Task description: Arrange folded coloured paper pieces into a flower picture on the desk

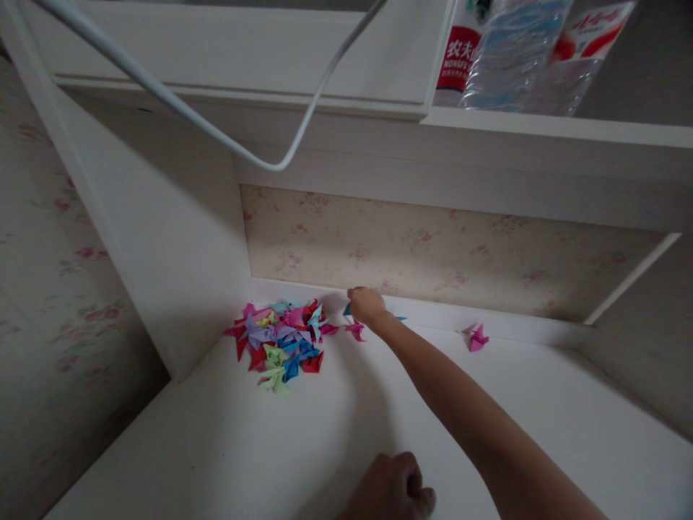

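Note:
My right hand (367,305) reaches to the back of the white desktop (433,419), its fingers closed. A blue paper tip (347,310) shows just left of it, and another blue tip (401,318) sticks out behind the wrist. Whether the fingers hold any paper is hidden. Beside it lies a pink folded paper crane (356,331). Further left is a heap of colourful folded paper cranes (281,336), in red, purple, blue, green and pink. Low in the view, my left hand (393,487) is curled into a fist above the desktop, with nothing visible in it.
A lone pink paper crane (477,337) lies to the right, near the back edge. A white cable (276,166) hangs across the upper left. Overhead, a shelf (541,126) holds plastic-wrapped water bottles (514,58). A white side panel (162,238) stands left.

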`<state>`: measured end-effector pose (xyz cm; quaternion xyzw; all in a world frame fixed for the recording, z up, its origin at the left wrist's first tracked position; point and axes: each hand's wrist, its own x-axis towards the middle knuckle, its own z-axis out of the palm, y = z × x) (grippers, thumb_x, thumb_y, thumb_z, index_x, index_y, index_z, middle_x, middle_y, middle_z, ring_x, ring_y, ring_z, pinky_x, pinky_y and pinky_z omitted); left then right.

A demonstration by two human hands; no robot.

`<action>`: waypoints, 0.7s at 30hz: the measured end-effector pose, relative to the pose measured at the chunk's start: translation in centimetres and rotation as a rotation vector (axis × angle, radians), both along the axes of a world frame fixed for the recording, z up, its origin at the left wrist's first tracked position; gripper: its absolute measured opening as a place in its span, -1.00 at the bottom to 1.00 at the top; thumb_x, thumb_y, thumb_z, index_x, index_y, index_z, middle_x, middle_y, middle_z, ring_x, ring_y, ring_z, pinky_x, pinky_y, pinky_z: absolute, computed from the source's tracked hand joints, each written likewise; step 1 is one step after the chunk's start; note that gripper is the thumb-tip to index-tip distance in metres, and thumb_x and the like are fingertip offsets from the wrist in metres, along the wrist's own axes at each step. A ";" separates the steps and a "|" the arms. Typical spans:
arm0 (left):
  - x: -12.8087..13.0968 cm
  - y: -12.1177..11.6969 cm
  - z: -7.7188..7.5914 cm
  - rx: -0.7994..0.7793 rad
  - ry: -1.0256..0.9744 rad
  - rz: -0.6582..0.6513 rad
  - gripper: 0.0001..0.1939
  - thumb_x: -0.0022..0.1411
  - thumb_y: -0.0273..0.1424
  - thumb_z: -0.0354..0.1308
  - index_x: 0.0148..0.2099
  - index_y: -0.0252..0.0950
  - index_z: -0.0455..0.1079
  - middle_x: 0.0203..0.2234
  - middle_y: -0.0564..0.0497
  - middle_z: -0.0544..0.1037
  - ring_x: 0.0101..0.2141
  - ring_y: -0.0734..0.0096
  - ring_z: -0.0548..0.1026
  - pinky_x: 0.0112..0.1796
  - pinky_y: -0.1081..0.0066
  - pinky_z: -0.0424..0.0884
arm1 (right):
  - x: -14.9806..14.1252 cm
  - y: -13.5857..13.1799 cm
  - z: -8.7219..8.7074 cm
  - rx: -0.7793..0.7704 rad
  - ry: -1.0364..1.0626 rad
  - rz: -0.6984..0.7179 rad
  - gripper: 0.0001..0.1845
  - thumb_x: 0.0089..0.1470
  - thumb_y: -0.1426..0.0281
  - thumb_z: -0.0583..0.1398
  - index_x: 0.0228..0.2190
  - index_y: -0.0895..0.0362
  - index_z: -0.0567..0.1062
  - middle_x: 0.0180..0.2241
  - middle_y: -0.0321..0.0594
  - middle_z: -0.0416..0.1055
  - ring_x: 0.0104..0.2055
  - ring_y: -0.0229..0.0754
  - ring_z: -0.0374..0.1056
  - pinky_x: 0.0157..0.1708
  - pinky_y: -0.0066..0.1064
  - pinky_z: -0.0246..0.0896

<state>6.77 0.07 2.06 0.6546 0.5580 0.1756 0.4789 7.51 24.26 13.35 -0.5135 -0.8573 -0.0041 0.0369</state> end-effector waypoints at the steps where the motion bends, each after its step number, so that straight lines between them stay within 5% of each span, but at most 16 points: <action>1: 0.0 0.0 0.0 0.003 0.002 -0.002 -0.83 0.10 -0.26 0.13 -0.34 -0.27 0.35 -0.45 0.08 0.35 -0.40 0.43 0.28 -0.36 0.44 0.18 | -1.0 0.0 0.5 0.022 0.040 0.053 -0.56 0.24 0.28 0.08 0.12 0.09 0.26 0.08 -0.06 0.30 0.06 -0.06 0.27 0.03 -0.19 0.18; 5: -0.1 -0.1 0.1 0.055 -0.019 0.030 -0.84 0.09 -0.28 0.13 -0.39 -0.27 0.32 -0.46 0.08 0.34 -0.39 0.43 0.28 -0.34 0.44 0.18 | -2.6 0.0 0.7 0.059 0.151 0.172 -0.42 0.28 0.22 -0.02 0.26 -0.02 -0.06 0.25 -0.19 0.08 0.22 -0.17 0.08 0.14 -0.37 0.02; 9: -0.2 -0.5 0.5 0.082 -0.056 0.051 -0.83 0.07 -0.27 0.14 -0.43 -0.27 0.30 -0.48 0.09 0.35 -0.40 0.43 0.29 -0.36 0.45 0.17 | 0.3 0.2 -2.7 -0.022 0.099 0.042 -0.49 0.23 0.24 0.07 0.16 0.14 0.19 0.13 0.00 0.22 0.09 -0.06 0.24 0.05 -0.22 0.16; 14: 0.0 -0.3 0.8 0.038 -0.072 0.056 -0.82 0.06 -0.30 0.12 -0.47 -0.27 0.24 -0.54 0.11 0.33 -0.48 0.47 0.30 -0.46 0.45 0.12 | 4.1 -0.8 -7.1 -0.105 -0.018 -0.068 -0.66 0.18 0.28 0.16 -0.04 0.17 0.38 -0.03 -0.12 0.35 -0.08 -0.08 0.36 -0.12 -0.10 0.32; 21: 0.3 0.2 0.4 -0.015 -0.080 0.074 -0.86 0.03 -0.36 0.13 -0.47 -0.27 0.23 -0.56 0.11 0.33 -0.48 0.44 0.32 -0.49 0.45 0.10 | 6.8 0.4 -7.5 -0.051 0.007 -0.222 -0.70 0.21 0.30 0.12 -0.06 0.13 0.42 0.12 -0.04 0.23 0.17 0.08 0.11 0.07 0.08 0.06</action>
